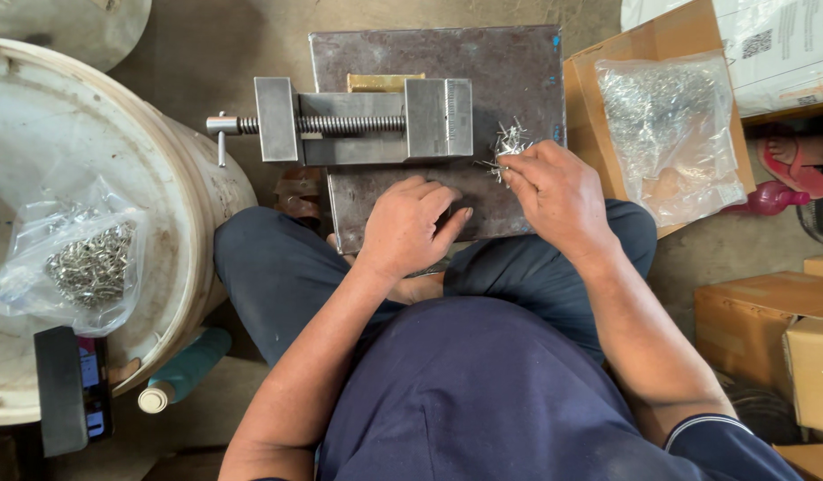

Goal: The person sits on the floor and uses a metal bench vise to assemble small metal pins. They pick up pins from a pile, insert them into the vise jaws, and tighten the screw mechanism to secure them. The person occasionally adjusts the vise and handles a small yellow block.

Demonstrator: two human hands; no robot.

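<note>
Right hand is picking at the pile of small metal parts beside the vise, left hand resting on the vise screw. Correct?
Not quite. In the head view the left hand rests on the steel plate in front of the vise, not on its screw. The right hand is indeed at the pile of small metal parts.

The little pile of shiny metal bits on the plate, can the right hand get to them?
Probably yes. The right hand already has its fingertips at the pile of metal bits on the metal plate, with nothing between them; the vise sits to the side.
</note>
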